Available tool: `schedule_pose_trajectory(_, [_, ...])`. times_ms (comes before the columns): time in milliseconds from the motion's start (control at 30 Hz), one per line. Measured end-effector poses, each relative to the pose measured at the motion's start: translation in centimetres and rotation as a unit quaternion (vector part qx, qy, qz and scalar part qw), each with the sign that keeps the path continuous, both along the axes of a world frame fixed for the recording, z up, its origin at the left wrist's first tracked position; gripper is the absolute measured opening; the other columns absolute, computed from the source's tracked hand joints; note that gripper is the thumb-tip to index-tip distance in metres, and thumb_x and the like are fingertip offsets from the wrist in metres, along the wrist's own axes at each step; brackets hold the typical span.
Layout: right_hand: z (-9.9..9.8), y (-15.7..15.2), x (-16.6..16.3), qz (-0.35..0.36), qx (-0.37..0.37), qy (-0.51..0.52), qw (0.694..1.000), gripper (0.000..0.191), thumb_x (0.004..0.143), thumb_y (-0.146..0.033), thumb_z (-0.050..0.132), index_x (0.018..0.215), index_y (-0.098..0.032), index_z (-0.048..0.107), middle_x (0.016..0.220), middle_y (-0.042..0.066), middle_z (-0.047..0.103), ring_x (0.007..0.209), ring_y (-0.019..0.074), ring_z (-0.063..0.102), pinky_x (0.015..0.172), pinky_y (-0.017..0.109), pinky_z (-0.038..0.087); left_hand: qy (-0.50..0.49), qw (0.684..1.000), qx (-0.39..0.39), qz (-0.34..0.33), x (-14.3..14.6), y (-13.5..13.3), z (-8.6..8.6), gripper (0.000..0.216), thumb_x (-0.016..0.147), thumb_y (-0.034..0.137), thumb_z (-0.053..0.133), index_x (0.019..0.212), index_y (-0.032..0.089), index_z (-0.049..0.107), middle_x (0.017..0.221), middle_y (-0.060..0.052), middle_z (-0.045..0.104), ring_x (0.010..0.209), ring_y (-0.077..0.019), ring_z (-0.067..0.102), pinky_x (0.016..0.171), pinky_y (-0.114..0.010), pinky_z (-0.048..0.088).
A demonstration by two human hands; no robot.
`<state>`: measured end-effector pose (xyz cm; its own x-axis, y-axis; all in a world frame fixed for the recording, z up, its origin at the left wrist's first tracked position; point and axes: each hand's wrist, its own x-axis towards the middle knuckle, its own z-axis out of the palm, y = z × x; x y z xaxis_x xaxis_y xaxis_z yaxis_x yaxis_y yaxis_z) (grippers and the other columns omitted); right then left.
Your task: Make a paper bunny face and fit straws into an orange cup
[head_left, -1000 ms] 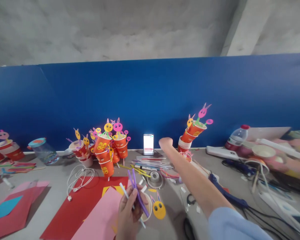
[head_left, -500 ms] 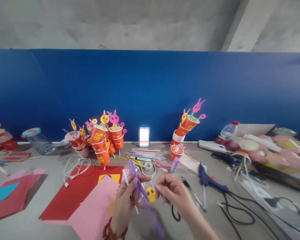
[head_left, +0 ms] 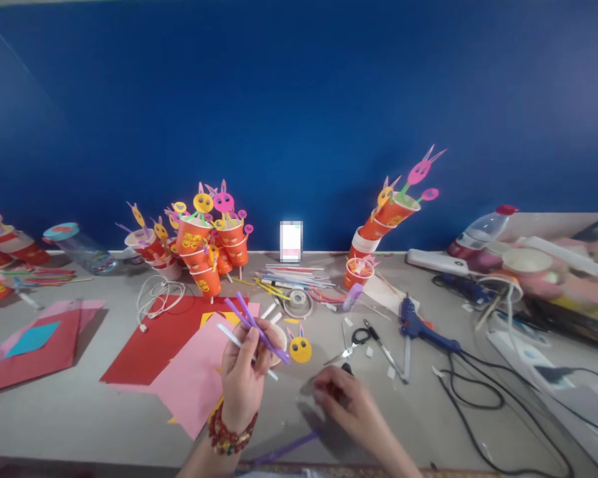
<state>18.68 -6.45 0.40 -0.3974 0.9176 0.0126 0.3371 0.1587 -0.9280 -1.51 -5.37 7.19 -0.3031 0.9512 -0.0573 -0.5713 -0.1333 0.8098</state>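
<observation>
My left hand (head_left: 243,378), with a red bead bracelet at the wrist, is closed round purple straws (head_left: 256,324) and a white straw (head_left: 229,335) held up over the pink paper (head_left: 194,378). My right hand (head_left: 346,405) rests low on the grey table (head_left: 80,411) with its fingers curled; what they pinch is hidden. A yellow bunny face cut-out (head_left: 299,348) lies just past both hands. Another purple straw (head_left: 285,450) lies at the table's near edge below my right hand.
Orange paper cups with bunny toppers (head_left: 206,245) stand at the back left, another stack (head_left: 386,216) at back centre-right. Scissors (head_left: 351,342), a blue glue gun (head_left: 421,328) with its black cord, a tape roll (head_left: 298,299), loose straws (head_left: 289,279), red paper (head_left: 149,345).
My right arm drew back from the far cup stack to near my left hand, then dropped to the table. The camera tilted down, so the ceiling is out of view.
</observation>
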Motion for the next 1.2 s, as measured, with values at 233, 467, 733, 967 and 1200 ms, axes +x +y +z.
schedule_pose_trajectory(233, [1.2, -1.0, -0.3, 0.235, 0.101, -0.163, 0.953, 0.008, 0.085, -0.020, 0.065, 0.090, -0.022, 0.070, 0.096, 0.005, 0.069, 0.095, 0.0218, 0.058, 0.087, 0.030, 0.043, 0.065, 0.993, -0.015, -0.099, 0.2, -0.1, -0.6, 0.028, 0.086, 0.043, 0.067, 0.091, 0.016, 0.066, 0.063, 0.000, 0.064, 0.042, -0.0037, 0.026, 0.042, -0.018, 0.022])
schedule_pose_trajectory(467, [6.6, 1.9, 1.7, 0.193, 0.060, -0.109, 0.973, 0.014, 0.092, -0.027, 0.058, 0.094, -0.024, 0.071, 0.084, 0.003, 0.071, 0.074, 0.0185, 0.062, 0.069, 0.027, 0.045, 0.163, 0.962, -0.046, -0.215, -1.1, -0.9, -0.6, 0.032, 0.090, 0.046, 0.061, 0.094, 0.015, 0.067, 0.057, 0.000, 0.062, 0.039, -0.0032, 0.022, 0.041, -0.019, 0.015])
schedule_pose_trajectory(733, [8.9, 4.9, -1.2, 0.074, -0.027, 0.111, 0.991, 0.018, 0.080, -0.032, 0.072, 0.083, -0.018, 0.061, 0.067, -0.003, 0.055, 0.056, 0.0106, 0.045, 0.053, 0.022, 0.033, 0.156, 0.955, -0.101, -0.232, -0.1, -1.8, -1.0, 0.037, 0.078, 0.052, 0.074, 0.082, 0.016, 0.069, 0.063, -0.002, 0.064, 0.047, -0.0075, 0.045, 0.046, -0.019, 0.028])
schedule_pose_trajectory(967, [7.4, 5.5, -2.9, 0.046, -0.051, 0.221, 0.973, 0.032, 0.080, -0.033, 0.073, 0.102, -0.021, 0.052, 0.064, -0.008, 0.048, 0.052, 0.0085, 0.041, 0.049, 0.020, 0.033, 0.191, 0.953, -0.064, -0.226, 0.4, -1.5, -0.8, 0.043, 0.079, 0.058, 0.070, 0.075, 0.016, 0.063, 0.053, -0.001, 0.061, 0.045, -0.0085, 0.042, 0.045, -0.021, 0.027])
schedule_pose_trajectory(1200, [7.9, 5.6, -3.3, 0.056, -0.049, 0.271, 0.960, 0.046, 0.081, -0.032, 0.074, 0.119, -0.021, 0.050, 0.064, -0.008, 0.048, 0.052, 0.0075, 0.043, 0.049, 0.019, 0.036, 0.202, 0.948, -0.047, -0.241, 0.8, -1.6, -0.5, 0.047, 0.081, 0.062, 0.065, 0.074, 0.016, 0.057, 0.053, 0.001, 0.055, 0.045, -0.0078, 0.040, 0.045, -0.021, 0.028])
